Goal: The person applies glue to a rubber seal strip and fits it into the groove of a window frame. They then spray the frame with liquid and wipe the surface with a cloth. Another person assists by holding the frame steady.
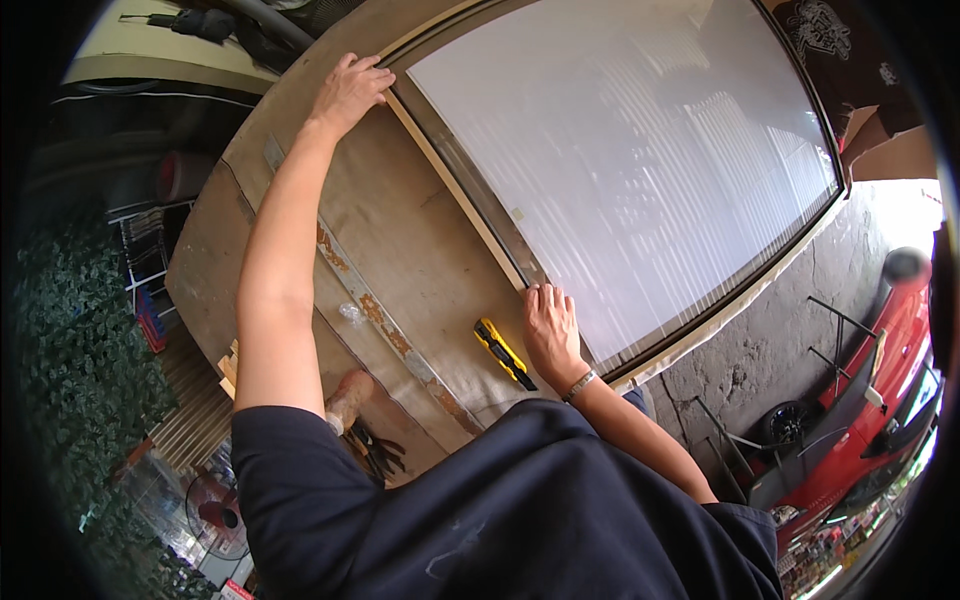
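The left hand [350, 92] lies palm down at the far end of a thin pale wooden strip [455, 185], its grip loose, fingers curled over the strip's end and pressing rather than clasping it; the arm runs out nearly straight from the shoulder. The right hand [549, 330] rests flat at the strip's near end, fingers together and extended, holding nothing, wrist bent with a metal bracelet [579, 384] on it. The strip lies along the edge of a large framed panel [640, 160], whose surface is white, smooth and faintly ribbed inside a dark narrow frame. Just left of the right hand lies a yellow and black utility knife [503, 352] on the brown, worn desk [400, 230]. Further left, a rusty flat metal bar [385, 325] crosses the desk diagonally.
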### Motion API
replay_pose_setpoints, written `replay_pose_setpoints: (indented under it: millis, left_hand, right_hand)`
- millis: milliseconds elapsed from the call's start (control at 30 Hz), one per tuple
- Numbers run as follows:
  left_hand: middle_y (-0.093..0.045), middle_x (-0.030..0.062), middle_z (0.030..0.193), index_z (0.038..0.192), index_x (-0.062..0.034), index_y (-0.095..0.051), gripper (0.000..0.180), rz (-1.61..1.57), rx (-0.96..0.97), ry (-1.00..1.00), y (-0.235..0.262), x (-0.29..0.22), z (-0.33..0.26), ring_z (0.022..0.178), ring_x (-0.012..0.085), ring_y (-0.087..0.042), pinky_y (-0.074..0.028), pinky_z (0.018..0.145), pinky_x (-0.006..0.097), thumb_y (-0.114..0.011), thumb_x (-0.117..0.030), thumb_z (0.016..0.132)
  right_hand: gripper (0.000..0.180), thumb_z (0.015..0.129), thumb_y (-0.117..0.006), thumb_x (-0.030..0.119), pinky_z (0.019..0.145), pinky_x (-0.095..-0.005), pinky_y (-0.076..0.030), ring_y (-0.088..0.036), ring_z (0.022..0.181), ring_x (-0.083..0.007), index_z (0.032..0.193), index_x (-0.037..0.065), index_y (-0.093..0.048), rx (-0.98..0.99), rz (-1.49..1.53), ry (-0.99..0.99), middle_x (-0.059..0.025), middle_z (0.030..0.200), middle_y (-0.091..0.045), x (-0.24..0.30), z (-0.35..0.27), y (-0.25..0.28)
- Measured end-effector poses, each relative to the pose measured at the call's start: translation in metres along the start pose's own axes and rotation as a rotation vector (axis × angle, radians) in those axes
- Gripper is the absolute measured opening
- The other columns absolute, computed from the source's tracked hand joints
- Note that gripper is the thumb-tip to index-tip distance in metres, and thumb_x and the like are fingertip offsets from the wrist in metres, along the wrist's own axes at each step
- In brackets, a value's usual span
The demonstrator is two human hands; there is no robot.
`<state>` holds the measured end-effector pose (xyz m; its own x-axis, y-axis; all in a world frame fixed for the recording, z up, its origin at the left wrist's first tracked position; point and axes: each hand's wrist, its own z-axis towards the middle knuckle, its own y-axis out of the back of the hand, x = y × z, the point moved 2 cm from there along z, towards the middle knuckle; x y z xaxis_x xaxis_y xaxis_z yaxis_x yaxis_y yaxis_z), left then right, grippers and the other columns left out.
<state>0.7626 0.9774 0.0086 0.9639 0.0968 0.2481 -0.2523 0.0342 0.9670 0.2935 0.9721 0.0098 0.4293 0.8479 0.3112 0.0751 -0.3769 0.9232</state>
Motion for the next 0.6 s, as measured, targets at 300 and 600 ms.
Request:
replay_pose_setpoints:
  millis: [300,600]
  left_hand:
    - [-0.068,0.0000,0.096,0.097,-0.0119,-0.071,0.018,0.008,0.079,-0.130,0.011,-0.021,0.008,0.107,0.0165,-0.061,-0.044,0.101,0.038,-0.072,-0.015,0.080]
    - [-0.071,0.0007,0.114,0.115,-0.0128,-0.071,0.026,-0.142,-0.151,-0.390,0.034,-0.143,-0.037,0.114,0.0183,-0.063,-0.045,0.098,0.038,-0.060,-0.015,0.092]
  right_hand:
    - [0.024,0.086,-0.053,0.008,0.087,-0.0412,-0.045,-0.055,0.102,-0.0298,0.108,-0.002,-0.057,0.051,-0.011,-0.033,-0.0162,0.102,-0.055,0.001,0.001,0.006]
    - [0.020,0.088,-0.051,0.010,0.085,-0.0417,-0.045,-0.055,0.098,-0.0293,0.105,0.001,-0.056,0.017,0.004,-0.038,-0.0149,0.098,-0.055,-0.003,0.000,-0.003]
